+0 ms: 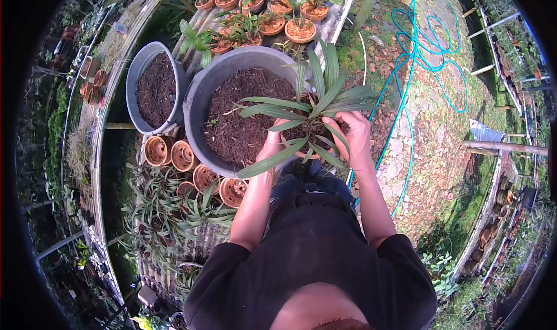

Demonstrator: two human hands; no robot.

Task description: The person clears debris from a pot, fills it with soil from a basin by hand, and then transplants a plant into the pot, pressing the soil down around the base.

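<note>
A plant with long green leaves (331, 101) is between my two hands, over the right edge of a large grey tub (194, 107) of dark soil. My left hand (280, 137) is at the plant's left side, its fingers mostly hidden under the leaves. On the other side, my right hand (350, 134) has its thumb and fingers closed at the base of the leaves. Part of a terracotta pot rim shows beneath the plant; the rest is hidden.
A smaller grey tub (132, 92) of soil stands at the left. Empty terracotta pots (233, 192) line the large tub's near side. Potted plants (300, 31) fill the bench beyond. A teal hose (413, 98) lies on the ground at the right.
</note>
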